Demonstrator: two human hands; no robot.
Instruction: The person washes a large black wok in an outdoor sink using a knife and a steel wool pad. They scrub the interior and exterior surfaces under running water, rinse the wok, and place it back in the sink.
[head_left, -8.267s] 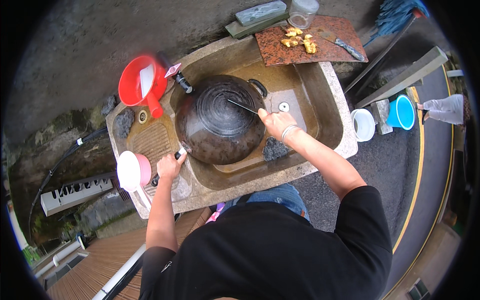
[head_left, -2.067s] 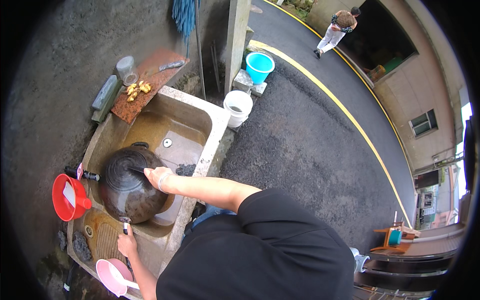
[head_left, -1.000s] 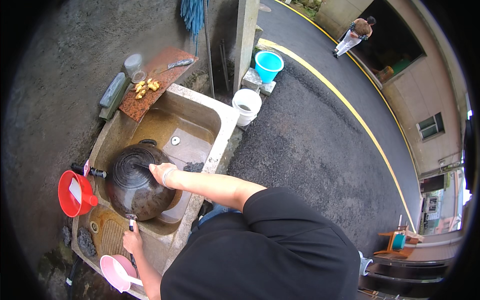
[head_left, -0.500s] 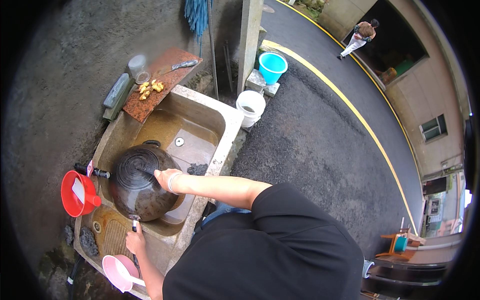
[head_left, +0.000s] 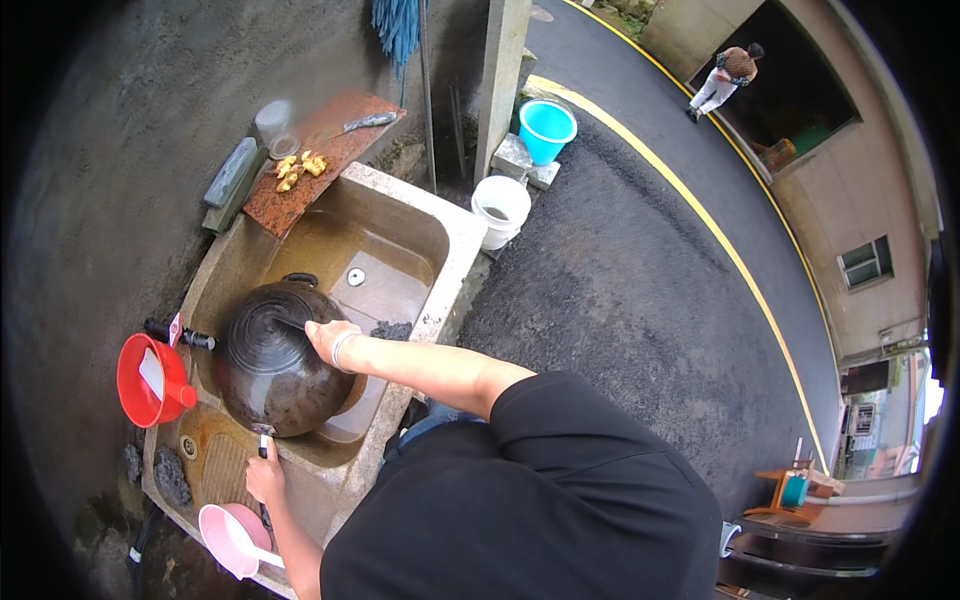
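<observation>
A dark, round, upturned metal wok (head_left: 280, 392), just beyond the fingers of the left hand (head_left: 264, 480), is being gripped by them at its black handle (head_left: 263, 449); over it, a thin dark tool (head_left: 290, 323) is being clasped by those of the right hand (head_left: 331, 343)

Glossy dark metal wok (head_left: 275, 385), rough stone sink (head_left: 462, 232), smooth plastic red dipper (head_left: 134, 388)

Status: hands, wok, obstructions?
Left hand gripping wok handle. Right hand holding thin dark tool at the base. Wok bottom-up in sink. Black tap close beside it; no obstruction seen at tool.
</observation>
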